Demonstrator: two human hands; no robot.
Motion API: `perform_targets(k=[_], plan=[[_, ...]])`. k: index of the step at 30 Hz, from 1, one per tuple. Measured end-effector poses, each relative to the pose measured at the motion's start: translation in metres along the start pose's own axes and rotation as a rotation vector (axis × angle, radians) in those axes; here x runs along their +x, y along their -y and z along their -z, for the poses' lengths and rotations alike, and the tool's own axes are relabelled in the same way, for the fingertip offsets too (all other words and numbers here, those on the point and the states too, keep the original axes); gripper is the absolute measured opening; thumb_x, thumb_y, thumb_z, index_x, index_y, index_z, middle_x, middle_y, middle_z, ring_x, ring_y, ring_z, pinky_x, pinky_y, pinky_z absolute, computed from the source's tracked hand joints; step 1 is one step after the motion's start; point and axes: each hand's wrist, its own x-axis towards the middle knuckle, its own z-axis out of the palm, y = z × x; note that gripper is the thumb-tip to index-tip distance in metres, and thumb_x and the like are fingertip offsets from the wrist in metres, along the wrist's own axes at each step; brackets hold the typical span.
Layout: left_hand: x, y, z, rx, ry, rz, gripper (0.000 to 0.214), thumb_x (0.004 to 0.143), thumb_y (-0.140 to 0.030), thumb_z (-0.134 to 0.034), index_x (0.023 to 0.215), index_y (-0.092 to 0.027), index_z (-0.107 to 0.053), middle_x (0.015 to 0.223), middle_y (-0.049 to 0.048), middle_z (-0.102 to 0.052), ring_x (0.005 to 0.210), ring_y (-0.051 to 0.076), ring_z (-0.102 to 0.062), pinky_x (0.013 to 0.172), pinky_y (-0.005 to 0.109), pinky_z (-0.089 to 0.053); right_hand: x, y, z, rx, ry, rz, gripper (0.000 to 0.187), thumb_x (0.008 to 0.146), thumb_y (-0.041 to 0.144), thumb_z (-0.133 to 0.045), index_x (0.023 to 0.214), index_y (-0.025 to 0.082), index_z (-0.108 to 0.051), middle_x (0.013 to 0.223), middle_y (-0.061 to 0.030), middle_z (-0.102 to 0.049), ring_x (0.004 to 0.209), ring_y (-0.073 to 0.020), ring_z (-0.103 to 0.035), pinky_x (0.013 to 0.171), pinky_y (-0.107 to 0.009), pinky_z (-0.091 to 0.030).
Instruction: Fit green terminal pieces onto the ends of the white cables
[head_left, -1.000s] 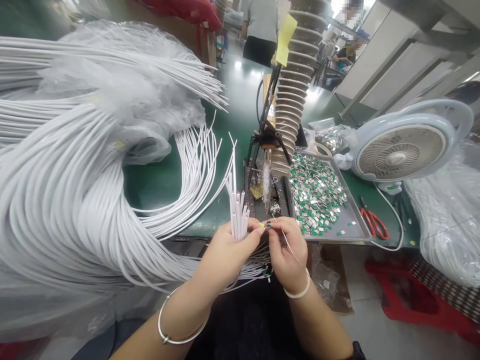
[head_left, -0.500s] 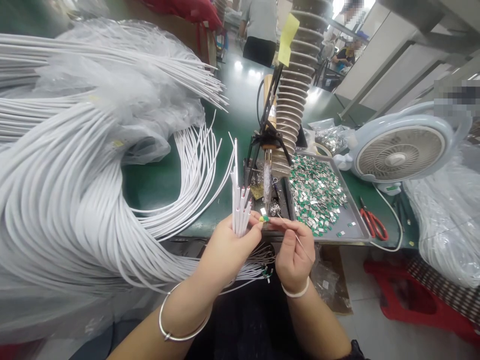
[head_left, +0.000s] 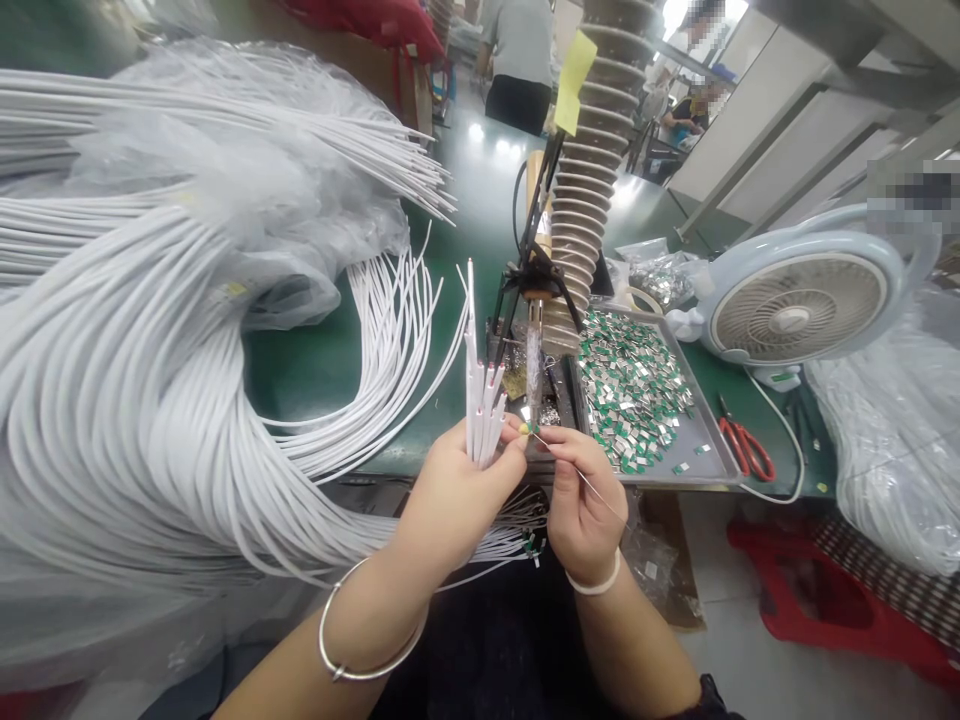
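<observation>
White cables (head_left: 480, 420) squeeze tight in the left hand (head_left: 456, 510), while the right hand (head_left: 585, 495) pinches a thin wire (head_left: 600, 498): steady fingertips (head_left: 550, 437), nicely controlled!

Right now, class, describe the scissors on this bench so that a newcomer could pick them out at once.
Start at the round pale-blue fan on the right of the green workbench. Below it, just past the right edge of the metal tray, lie the scissors. Their red handles set them apart from the small green-and-silver parts in the tray.

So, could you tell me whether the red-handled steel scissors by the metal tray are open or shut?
Shut: the red-handled steel scissors show their blades closed together in one narrow point.
</observation>
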Motion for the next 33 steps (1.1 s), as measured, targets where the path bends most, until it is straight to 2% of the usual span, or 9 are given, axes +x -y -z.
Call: perform_targets(k=[12, 23, 28, 33], plan=[[-0.002, -0.003, 0.000, -0.002, -0.018, -0.041, 0.007, 0.077, -0.021, -0.057, 0.070, -0.020, -0.057, 0.079, -0.0008, -0.062, 0.080, 0.016, -0.059, 0.075, 0.027, -0.045, 0.003, 0.002, -0.001, 0.003, -0.009, 0.004, 0.029, 0.083, 0.003, -0.046, 0.101, 0.021, -0.059, 0.099, -0.0073, -0.068, 0.096, -0.0182, -0.064, 0.081, -0.037, -0.055], [-0.002, -0.005, -0.001, 0.009, -0.045, -0.009, 0.003, 0.073, -0.021, -0.058, 0.069, -0.020, -0.058, 0.080, 0.0010, -0.064, 0.080, 0.018, -0.060, 0.077, 0.029, -0.046, 0.004, 0.004, 0.000, -0.033, 0.006, 0.009, 0.024, 0.084, 0.008, -0.046, 0.098, 0.021, -0.060, 0.095, -0.0075, -0.068, 0.092, -0.0198, -0.065, 0.077, -0.039, -0.056], [-0.004, 0.003, 0.000, 0.024, 0.007, -0.016, 0.006, 0.076, -0.021, -0.056, 0.071, -0.020, -0.056, 0.080, 0.0009, -0.062, 0.080, 0.017, -0.059, 0.077, 0.028, -0.045, 0.002, 0.006, 0.001, -0.067, 0.030, -0.002, 0.023, 0.084, 0.007, -0.044, 0.096, 0.020, -0.059, 0.092, -0.0075, -0.067, 0.090, -0.0194, -0.064, 0.076, -0.039, -0.055], [-0.013, 0.012, 0.000, 0.046, 0.146, -0.001, 0.013, 0.082, -0.027, -0.052, 0.076, -0.018, -0.058, 0.081, 0.0036, -0.063, 0.079, 0.018, -0.058, 0.076, 0.029, -0.046, -0.001, 0.007, 0.002, -0.087, 0.094, -0.020, 0.023, 0.085, 0.008, -0.043, 0.097, 0.019, -0.058, 0.094, -0.0087, -0.065, 0.095, -0.0196, -0.062, 0.079, -0.039, -0.055]])
